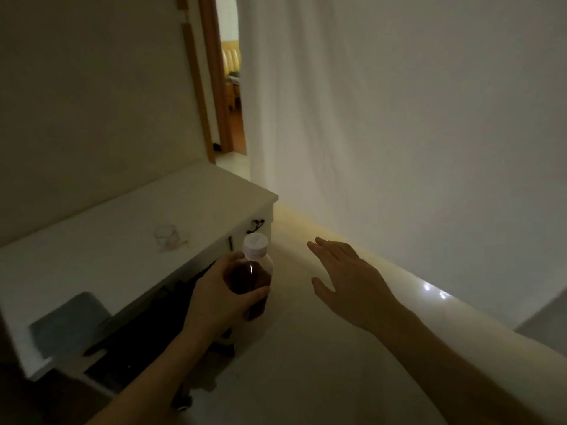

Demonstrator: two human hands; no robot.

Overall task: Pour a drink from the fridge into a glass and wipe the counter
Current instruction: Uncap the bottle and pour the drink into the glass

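Dim room. A bottle [253, 277] of dark drink, white cap on, is gripped upright by the left hand [214, 297] just beside the white counter [92, 240]. A clear glass [167, 237] stands on the counter. The right hand [343, 277] is held spread, fingers straight, over the floor.

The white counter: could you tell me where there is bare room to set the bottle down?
The counter is bare from the wall to the glass, and past the glass toward its far corner. The near end holds a grey cloth. The left hand holds the capped bottle; the right hand is free.
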